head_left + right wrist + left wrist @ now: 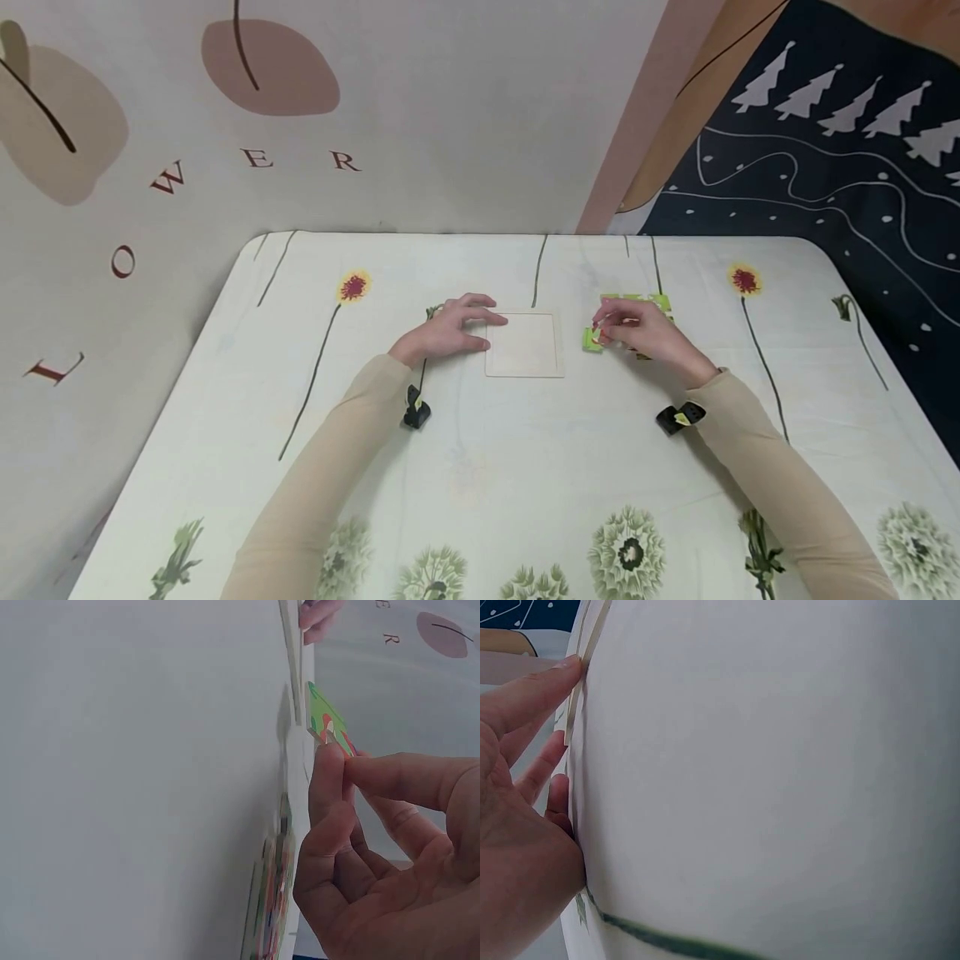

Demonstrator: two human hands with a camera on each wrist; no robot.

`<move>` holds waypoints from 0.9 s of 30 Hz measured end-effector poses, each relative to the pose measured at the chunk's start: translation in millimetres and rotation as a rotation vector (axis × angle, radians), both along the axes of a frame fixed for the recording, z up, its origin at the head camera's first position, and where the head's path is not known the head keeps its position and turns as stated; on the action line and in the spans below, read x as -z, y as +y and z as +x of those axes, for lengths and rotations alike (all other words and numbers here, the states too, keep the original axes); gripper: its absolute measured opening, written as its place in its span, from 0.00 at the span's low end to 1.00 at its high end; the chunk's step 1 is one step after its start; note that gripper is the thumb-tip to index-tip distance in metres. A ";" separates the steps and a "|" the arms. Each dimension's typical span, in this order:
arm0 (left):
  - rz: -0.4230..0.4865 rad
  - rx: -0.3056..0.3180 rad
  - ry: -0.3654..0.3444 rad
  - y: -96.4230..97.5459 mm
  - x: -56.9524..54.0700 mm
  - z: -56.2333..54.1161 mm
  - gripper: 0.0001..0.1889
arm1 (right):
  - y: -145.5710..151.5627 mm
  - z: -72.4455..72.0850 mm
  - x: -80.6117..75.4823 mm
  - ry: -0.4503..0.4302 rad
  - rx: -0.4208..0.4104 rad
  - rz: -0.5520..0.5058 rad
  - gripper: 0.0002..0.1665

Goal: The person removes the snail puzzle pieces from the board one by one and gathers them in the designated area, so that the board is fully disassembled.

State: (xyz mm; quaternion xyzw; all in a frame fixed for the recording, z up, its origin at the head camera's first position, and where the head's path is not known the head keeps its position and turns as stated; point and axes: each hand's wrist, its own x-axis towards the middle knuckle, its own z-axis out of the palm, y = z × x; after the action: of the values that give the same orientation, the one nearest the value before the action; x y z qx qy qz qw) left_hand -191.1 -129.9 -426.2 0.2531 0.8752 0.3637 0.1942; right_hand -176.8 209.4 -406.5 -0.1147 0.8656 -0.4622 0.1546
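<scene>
A shallow, pale wooden puzzle tray point(525, 346) lies flat in the middle of the table. My left hand point(453, 327) rests at its left side, fingers loosely extended and fingertips touching its edge; the left wrist view shows the same hand point(525, 765) against the thin tray edge. Between thumb and fingers, my right hand point(637, 327) pinches a green puzzle piece point(592, 340) with red and white print. In the right wrist view that piece point(324, 712) is tilted and raised off the table. More green, printed puzzle pieces point(630, 297) lie under and behind the right hand, partly hidden.
A white cloth point(480, 467) printed with flowers and stems covers the table. Behind the table's far edge stands a pale printed wall hanging point(450, 167), with a dark, tree-patterned cloth point(810, 167) at the right. A small black device point(681, 418) sits on each wrist.
</scene>
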 end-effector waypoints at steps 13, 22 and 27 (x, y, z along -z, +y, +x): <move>-0.001 -0.009 -0.010 0.0 1.3 -1.0 0.24 | 17.0 2.6 -2.0 -0.015 -0.003 0.089 0.13; 0.025 0.009 0.019 -1.3 0.6 0.1 0.23 | 25.8 4.1 -0.3 0.038 -0.037 0.159 0.11; 0.004 -0.004 -0.010 -1.0 -1.4 1.7 0.24 | 28.5 3.5 1.6 0.040 -0.038 0.179 0.12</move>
State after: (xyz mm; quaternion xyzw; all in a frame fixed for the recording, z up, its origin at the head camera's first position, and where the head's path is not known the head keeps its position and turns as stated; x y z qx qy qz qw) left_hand -189.4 -130.9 -424.8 0.2499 0.8741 0.3670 0.1971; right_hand -173.4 238.0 -408.1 -0.1260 0.9040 -0.3778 0.1554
